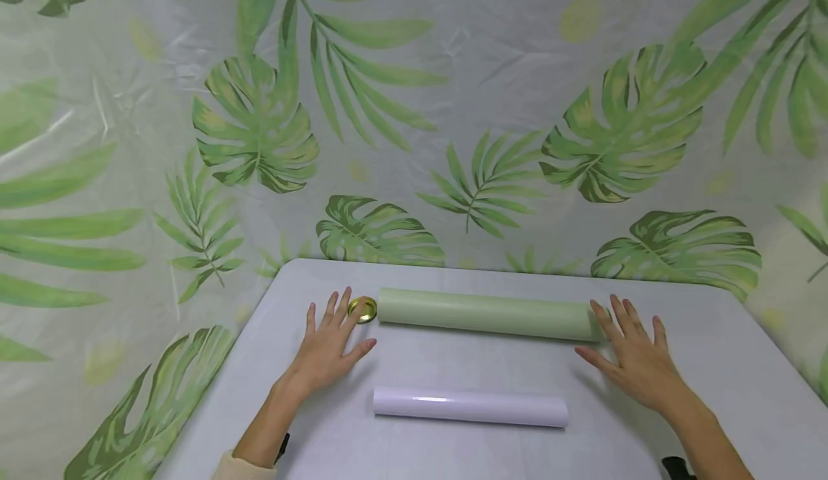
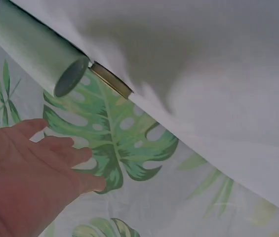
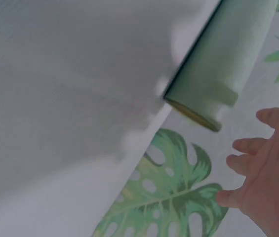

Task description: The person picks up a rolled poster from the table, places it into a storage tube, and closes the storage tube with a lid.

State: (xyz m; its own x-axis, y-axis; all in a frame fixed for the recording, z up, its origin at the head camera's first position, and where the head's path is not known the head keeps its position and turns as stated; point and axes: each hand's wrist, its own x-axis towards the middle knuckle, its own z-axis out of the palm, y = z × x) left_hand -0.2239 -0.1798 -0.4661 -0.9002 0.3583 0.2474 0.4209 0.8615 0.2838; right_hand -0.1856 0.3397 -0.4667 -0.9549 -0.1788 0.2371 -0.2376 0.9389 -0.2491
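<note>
A pale green tube point(image 1: 491, 315) lies crosswise at the far part of the white table. Its left end is hollow in the left wrist view, and a gold rim edges its right end point(image 3: 193, 116). Beside the left end lies a round gold lid point(image 1: 364, 310). My left hand point(image 1: 326, 351), fingers spread, hovers by the lid and partly overlaps it in the head view. The right hand point(image 1: 637, 361) is spread near the tube's right end; the right wrist view shows a gap between them. Neither hand holds anything. Closer to me lies a glossy pale lilac roll point(image 1: 470, 407).
The white table point(image 1: 427, 458) has a rounded far left corner. Its far edge meets a backdrop point(image 1: 485, 56) printed with green leaves. Dark bands show at both wrists.
</note>
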